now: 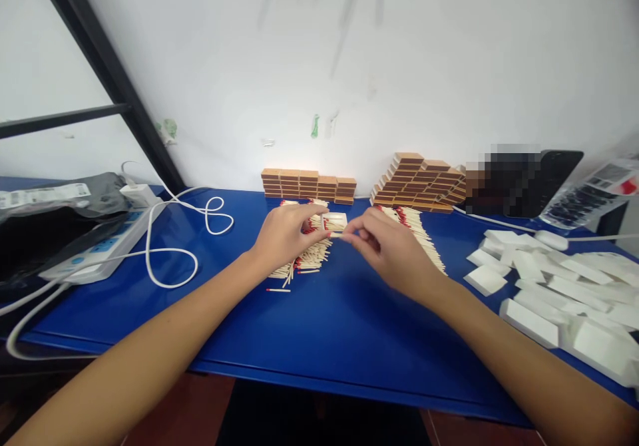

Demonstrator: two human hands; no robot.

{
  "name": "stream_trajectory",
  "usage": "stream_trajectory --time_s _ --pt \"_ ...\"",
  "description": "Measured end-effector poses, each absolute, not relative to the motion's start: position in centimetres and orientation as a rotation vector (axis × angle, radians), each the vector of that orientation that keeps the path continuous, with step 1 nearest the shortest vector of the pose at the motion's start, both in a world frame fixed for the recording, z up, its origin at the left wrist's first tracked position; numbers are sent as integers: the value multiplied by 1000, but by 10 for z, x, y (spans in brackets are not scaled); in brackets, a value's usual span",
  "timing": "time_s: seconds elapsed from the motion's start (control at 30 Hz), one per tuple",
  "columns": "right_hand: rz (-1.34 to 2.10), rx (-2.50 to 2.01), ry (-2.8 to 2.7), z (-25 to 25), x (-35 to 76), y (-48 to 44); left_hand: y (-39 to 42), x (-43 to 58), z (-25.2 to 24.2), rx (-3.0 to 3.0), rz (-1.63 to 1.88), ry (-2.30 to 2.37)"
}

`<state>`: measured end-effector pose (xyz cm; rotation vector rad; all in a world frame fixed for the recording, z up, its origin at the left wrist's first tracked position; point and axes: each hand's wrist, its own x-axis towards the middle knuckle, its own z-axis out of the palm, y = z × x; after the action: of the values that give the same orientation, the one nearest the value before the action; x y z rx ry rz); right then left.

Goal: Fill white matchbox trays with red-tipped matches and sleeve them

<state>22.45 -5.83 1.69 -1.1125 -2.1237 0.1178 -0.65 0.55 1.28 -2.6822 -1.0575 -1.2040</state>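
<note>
Filling the matchbox tray (pixel 338 218) is judged to be in hand, with careful alignment of the match (pixel 337 235) called for. Near the bench's (pixel 319 339) far edge, the tray appears clamped by the left hand (pixel 284 233) between thumb and forefinger; the match is pinched in the fingertips of the right hand (pixel 392 249), both hands angled inward.

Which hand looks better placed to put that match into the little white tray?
Probably the right hand: its fingertips pinch the match just beside the white tray. The left hand seems busy holding the tray's left end.
</note>
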Motion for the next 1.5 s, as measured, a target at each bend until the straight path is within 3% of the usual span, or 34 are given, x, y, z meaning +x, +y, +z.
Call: stream_trajectory --time_s 0.17,1.0,1.5 --pt "-51 -1231 -2050 17 235 -47 1 -3 13 -2746 -1203 -1019" --pt "-82 -1237 -2079 12 232 -49 0 -1 9 -2836 -1247 -899" --pt "253 -957 -2323 1 202 -71 4 -4 11 -2674 -1233 -1159"
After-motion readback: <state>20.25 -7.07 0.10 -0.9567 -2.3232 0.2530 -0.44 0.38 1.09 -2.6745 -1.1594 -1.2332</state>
